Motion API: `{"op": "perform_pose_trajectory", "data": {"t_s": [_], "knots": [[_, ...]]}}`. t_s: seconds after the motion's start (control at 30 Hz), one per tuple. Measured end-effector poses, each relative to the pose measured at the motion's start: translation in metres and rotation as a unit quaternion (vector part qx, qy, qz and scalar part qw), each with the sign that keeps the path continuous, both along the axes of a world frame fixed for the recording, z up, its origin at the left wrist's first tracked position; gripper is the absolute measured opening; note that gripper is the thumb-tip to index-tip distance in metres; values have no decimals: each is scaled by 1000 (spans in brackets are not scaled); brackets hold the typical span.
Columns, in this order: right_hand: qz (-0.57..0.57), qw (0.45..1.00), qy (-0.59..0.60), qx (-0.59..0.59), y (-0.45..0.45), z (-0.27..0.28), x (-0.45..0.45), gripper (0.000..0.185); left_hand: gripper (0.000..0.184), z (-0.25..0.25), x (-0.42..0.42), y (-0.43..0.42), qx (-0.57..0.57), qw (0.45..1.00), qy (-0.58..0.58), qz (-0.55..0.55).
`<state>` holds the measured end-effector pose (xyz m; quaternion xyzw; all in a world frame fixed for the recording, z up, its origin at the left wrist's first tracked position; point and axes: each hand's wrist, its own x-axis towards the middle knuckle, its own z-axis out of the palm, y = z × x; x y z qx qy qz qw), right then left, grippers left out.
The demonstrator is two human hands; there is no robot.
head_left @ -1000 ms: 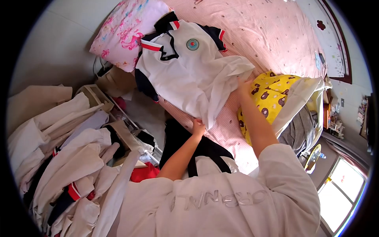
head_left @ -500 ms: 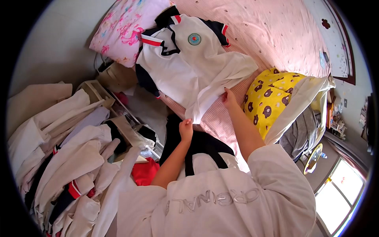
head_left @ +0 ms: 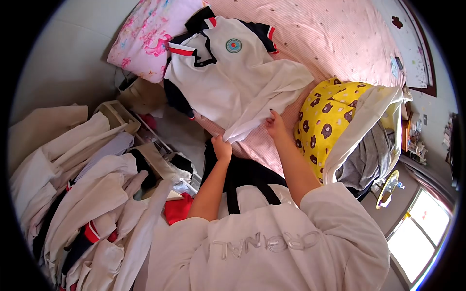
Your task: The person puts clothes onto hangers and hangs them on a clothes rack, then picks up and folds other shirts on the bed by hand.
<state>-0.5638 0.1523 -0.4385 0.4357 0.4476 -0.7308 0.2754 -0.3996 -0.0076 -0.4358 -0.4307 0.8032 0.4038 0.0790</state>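
Observation:
A white polo shirt with dark sleeves, red-and-white trim and a round badge lies spread on the pink bed, collar away from me. My left hand is closed on the near corner of its hem, which is bunched at the fingers. My right hand is at the hem's right part, fingers bent close to the cloth; whether they pinch it is too small to tell.
A floral pillow touches the shirt's left side. At the right stands a yellow bear-print bag or cloth with grey fabric beside it. Many garments hang or lie at the lower left, near a beige frame.
My left hand first moved left along the hem, then slightly up. The right hand has come off the shirt's far right corner, moving left and down. The lower hem has shifted left and bunched.

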Motion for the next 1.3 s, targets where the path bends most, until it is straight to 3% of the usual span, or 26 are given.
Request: {"op": "perform_pose_trajectory", "data": {"t_s": [0.07,0.13,0.2,0.27,0.3,0.4,0.47,0.53,0.6,0.73,0.77,0.87,0.9,1.0,1.1,1.23,1.3], "knots": [[7,983,18,182,24,-10,24,21,43,21,4,0,-7,998,54,-20],[-29,956,124,264,54,-16,64,39,49,39,13,10,-27,990,82,-112],[36,895,-47,443,68,-15,92,55,43,41,30,26,-14,966,44,-253],[124,805,-109,569,66,-23,113,59,41,39,42,43,22,925,-65,-372],[167,749,-138,626,61,-27,118,61,30,48,44,46,36,906,-90,-412],[242,680,260,642,41,-5,112,53,19,20,54,46,108,872,-99,-466],[237,803,245,489,18,7,73,47,22,19,45,33,93,911,-46,-400],[155,824,251,483,-1,-6,29,39,27,29,29,20,56,938,4,-343],[162,911,148,350,-4,-14,-19,35,32,29,13,17,18,948,43,-315],[188,877,101,430,3,-19,-51,30,38,37,-3,31,-34,944,7,-328],[166,870,89,456,9,-19,-49,30,36,40,-9,39,-13,935,-77,-347],[145,833,137,516,27,-2,-21,31,31,5,-9,73,35,938,-158,-307],[147,816,166,534,33,8,-7,32,27,-6,-4,84,-3,924,-134,-358],[216,706,258,623,49,-8,19,31,23,4,-3,86,56,914,-115,-384],[256,720,166,623,32,15,21,36,23,14,0,73,70,903,-80,-416],[87,743,204,631,34,-6,28,33,22,25,5,51,65,834,-103,-539],[43,851,165,497,22,-7,29,38,22,34,8,52,65,824,-98,-554]]}}
